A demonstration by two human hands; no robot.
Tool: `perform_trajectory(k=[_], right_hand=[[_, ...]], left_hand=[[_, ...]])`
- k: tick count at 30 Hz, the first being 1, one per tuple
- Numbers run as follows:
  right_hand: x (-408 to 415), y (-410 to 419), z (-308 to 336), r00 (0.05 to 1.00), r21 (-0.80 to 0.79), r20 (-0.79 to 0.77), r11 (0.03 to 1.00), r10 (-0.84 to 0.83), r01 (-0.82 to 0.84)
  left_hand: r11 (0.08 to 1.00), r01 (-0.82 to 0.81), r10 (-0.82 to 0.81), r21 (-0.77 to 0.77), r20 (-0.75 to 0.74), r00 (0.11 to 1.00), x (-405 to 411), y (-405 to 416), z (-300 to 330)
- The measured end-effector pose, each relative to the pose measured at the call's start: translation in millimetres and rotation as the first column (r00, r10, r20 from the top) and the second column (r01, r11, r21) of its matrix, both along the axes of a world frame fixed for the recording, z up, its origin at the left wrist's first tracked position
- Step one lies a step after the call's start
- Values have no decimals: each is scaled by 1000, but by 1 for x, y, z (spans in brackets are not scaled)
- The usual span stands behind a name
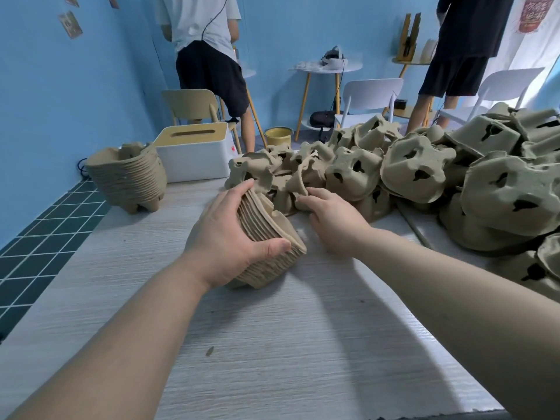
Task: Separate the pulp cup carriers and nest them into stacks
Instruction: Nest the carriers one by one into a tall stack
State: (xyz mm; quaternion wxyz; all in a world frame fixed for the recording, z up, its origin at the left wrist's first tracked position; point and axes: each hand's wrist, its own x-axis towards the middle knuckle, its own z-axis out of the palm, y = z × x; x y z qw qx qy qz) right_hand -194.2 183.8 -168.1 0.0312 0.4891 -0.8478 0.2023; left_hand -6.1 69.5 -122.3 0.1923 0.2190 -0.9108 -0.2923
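Note:
My left hand (225, 237) grips a nested stack of brown pulp cup carriers (269, 237), tilted on its side on the pale wooden table (272, 344). My right hand (333, 219) reaches into the near edge of a big loose pile of carriers (424, 177), its fingers closed on the rim of one loose carrier (298, 183). A finished upright stack of carriers (130, 174) stands at the table's far left edge.
A white tissue box with a tan lid (194, 153) sits behind the pile at the back left. Two people (209, 56) stand beyond the table among chairs (369, 95) and small round tables. The table's left edge drops to a green tiled floor (36, 253).

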Motion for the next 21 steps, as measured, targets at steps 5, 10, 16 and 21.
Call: perform_trajectory(k=[5,10,16,21], right_hand=[[10,23,-3,973,-227,-224,968,58,-110],[19,40,1,979,-349,-203,936,-28,-46],[18,42,-1,992,-209,-40,971,-123,112],[20,42,-4,978,-284,-112,949,-177,139]], left_hand=[[1000,-8,8,19,-10,1000,0,0,0],[1000,-8,9,30,-5,1000,1,2,1],[999,-2,2,37,5,1000,2,5,4],[999,-9,9,34,12,1000,2,5,4]])
